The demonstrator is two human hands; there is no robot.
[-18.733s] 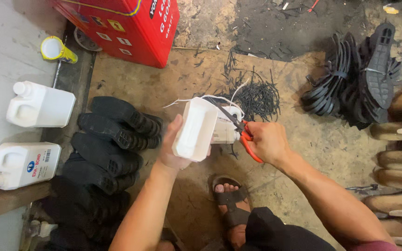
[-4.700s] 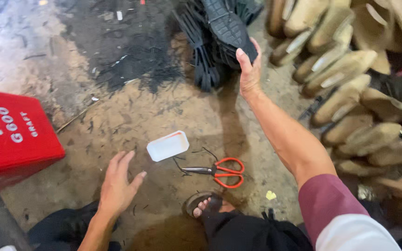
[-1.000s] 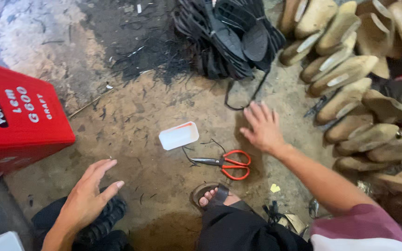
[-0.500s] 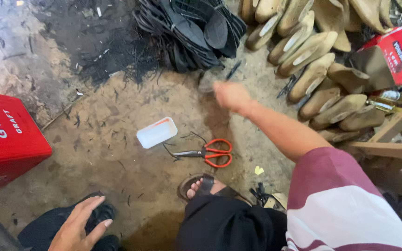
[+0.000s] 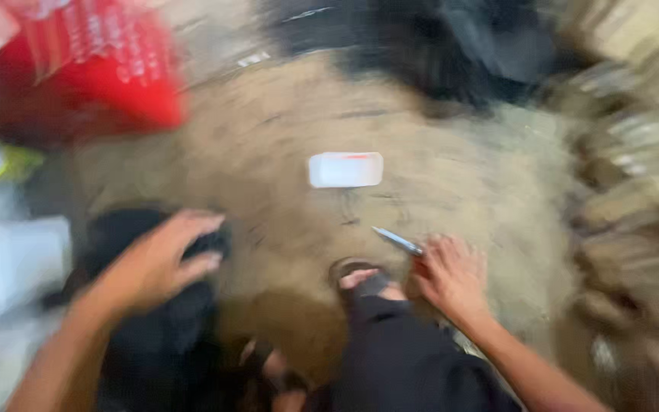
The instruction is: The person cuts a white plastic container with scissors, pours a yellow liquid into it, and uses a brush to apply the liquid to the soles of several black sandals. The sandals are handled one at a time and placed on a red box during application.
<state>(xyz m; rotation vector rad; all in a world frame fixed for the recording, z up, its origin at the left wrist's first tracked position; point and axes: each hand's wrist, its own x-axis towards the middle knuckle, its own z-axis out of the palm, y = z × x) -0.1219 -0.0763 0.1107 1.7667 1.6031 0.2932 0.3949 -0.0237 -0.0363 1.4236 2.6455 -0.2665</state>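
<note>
One scissors (image 5: 397, 240) blade seemingly under right grip (image 5: 451, 273)

The picture is heavily blurred. The left hand (image 5: 163, 259) reaches forward from the near left, palm down, fingers spread and slightly curled, the forearm running back to the near-left corner. The right hand (image 5: 449, 273) lies low at centre right, fingers bent downward, its forearm leading off to the near right. The hands are well apart.
</note>
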